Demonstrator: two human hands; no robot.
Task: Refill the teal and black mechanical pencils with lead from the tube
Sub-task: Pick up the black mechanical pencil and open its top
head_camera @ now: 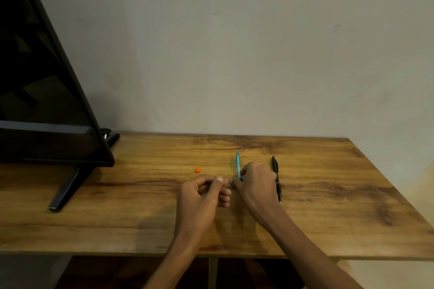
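My right hand (254, 180) grips the teal mechanical pencil (238, 162), which sticks up and away from the fingers above the wooden table (141, 213). My left hand (204, 192) is just left of it, fingers curled, thumb and forefinger pinched together near the pencil's lower end; what they pinch is too small to tell. The black mechanical pencil (276, 173) lies on the table just right of my right hand, partly covered by it. A small orange cap (198, 169) lies on the table left of the hands. The lead tube is not plainly visible.
A black screen (47, 91) on a slanted stand foot (65, 190) fills the table's left side. A plain wall runs along the table's back edge. The table's front edge passes under my forearms.
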